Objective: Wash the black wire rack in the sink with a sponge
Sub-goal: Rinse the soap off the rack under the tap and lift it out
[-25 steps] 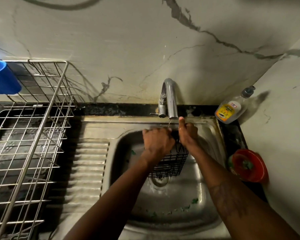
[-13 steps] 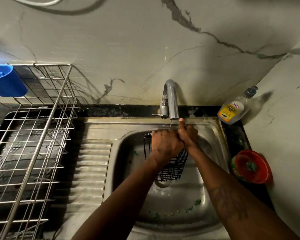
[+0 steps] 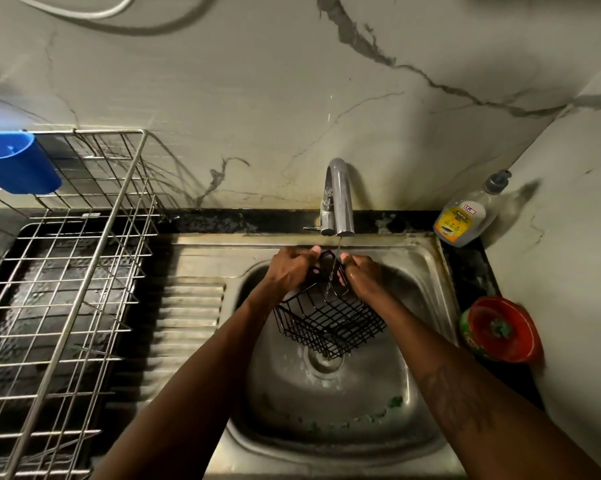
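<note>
The left hand (image 3: 292, 271) and right hand (image 3: 361, 277) each grip the far rim of the black wire rack (image 3: 326, 320), held tilted under the faucet (image 3: 338, 199) stream at the sink's (image 3: 326, 427) twelve o'clock. No sponge shows. This looks like rinsing, and I cannot tell whether the scrubbing is done.

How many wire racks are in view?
2: the black wire rack held by the left hand and right hand under the faucet; the steel dish rack left of the sink. None appears hidden.
</note>
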Demonstrator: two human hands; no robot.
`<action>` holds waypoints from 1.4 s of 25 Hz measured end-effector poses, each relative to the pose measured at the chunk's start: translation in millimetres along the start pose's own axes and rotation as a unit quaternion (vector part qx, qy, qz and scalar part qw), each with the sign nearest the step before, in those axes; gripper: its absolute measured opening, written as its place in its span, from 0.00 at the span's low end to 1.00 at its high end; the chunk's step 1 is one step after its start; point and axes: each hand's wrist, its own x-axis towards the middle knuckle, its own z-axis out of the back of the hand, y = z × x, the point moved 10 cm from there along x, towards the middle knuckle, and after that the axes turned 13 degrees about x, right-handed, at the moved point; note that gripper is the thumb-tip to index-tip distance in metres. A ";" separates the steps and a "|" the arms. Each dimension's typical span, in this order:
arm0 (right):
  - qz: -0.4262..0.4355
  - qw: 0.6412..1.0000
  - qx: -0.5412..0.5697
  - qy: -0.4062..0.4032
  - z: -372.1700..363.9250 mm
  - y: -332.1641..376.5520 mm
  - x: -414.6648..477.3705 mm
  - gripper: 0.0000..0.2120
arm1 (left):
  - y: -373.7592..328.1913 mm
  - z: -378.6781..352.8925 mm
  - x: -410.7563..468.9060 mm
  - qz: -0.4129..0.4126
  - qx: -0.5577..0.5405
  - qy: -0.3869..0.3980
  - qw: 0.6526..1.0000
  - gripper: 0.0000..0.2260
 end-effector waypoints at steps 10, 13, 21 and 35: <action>0.205 0.971 -0.068 -0.106 26.8 86.7 13.3 0.05 | -15.6 -19.9 -7.2 0.039 -0.126 0.054 0.990 0.13; 0.236 0.963 -0.091 -0.099 22.4 94.0 15.6 0.14 | -5.4 -16.9 -6.9 0.076 -0.145 0.036 0.986 0.13; 0.111 0.965 -0.148 0.187 -41.6 100.8 4.4 0.21 | 3.8 -11.1 -14.6 0.109 -0.211 0.021 0.971 0.13; 0.012 0.980 0.198 0.008 27.5 64.5 -21.1 0.06 | 35.6 28.5 -37.7 0.158 -0.259 -0.008 0.953 0.13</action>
